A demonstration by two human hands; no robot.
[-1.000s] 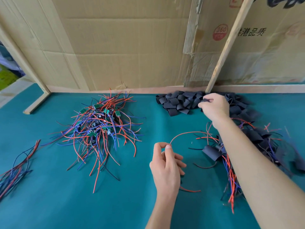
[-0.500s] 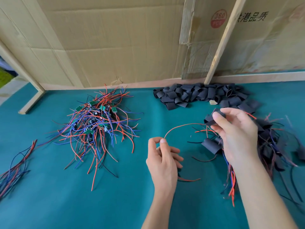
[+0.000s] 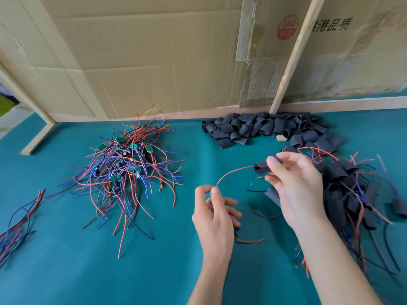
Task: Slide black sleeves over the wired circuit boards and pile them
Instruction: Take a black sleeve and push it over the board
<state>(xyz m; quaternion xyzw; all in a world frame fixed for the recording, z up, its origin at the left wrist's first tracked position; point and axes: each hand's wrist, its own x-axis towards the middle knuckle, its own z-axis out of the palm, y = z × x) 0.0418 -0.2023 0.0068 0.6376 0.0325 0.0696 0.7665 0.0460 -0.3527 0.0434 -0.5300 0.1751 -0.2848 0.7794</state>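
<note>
My left hand (image 3: 214,213) pinches the end of a red wire (image 3: 231,172) between thumb and forefinger; its board is hidden in my palm. My right hand (image 3: 296,183) pinches a black sleeve (image 3: 262,167) whose open end meets the far end of that red wire. A tangle of bare green boards with red and blue wires (image 3: 125,164) lies at centre left. Loose black sleeves (image 3: 264,128) are heaped along the back wall. The pile of sleeved boards (image 3: 352,194) lies at the right, partly behind my right arm.
A teal mat (image 3: 110,271) covers the table. Cardboard walls (image 3: 154,62) with wooden battens (image 3: 293,56) close the back. A loose bundle of red, blue and black wires (image 3: 17,225) lies at the left edge. Stray wire bits (image 3: 251,241) lie near my left hand.
My right hand took a black sleeve from the back heap and brought it toward me to the tip of the red wire. My left hand kept holding the wire.
</note>
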